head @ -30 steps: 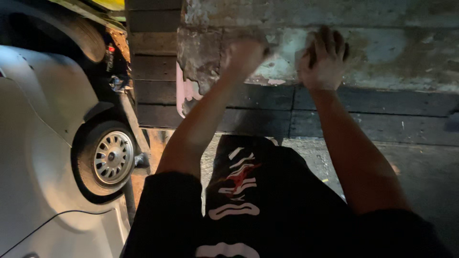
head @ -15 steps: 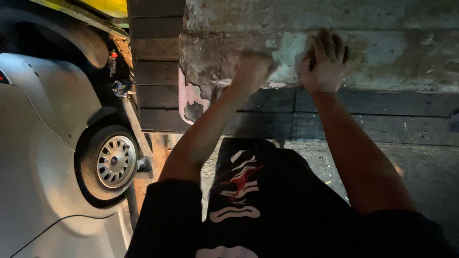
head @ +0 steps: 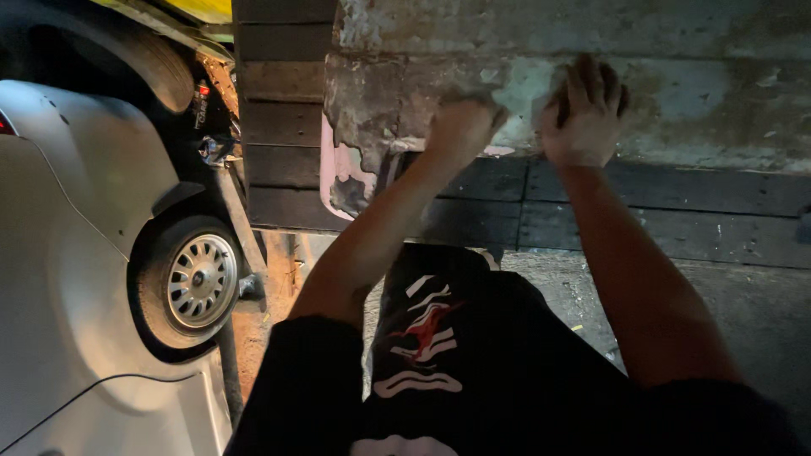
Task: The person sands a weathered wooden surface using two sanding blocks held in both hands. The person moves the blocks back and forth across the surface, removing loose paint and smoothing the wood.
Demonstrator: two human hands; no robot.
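- A person's left hand (head: 460, 127), curled into a narrow grip, presses on a worn panel (head: 507, 93) whose paint is flaking; whether it holds a tool cannot be told.
- The right hand (head: 585, 114), fingers spread wide and holding nothing, lies flat on the panel just beside that grip.
- Around both grips the surface is rough, pale and bare; left of them, pink paint (head: 338, 173) remains in peeling patches.
- Far left of the grips stands a white car (head: 76, 253) with a spoked wheel (head: 198, 281).

both bare arms stretched straight out ahead. left hand (head: 460, 127) curled into a fist, right hand (head: 585, 114) flat with fingers spread.
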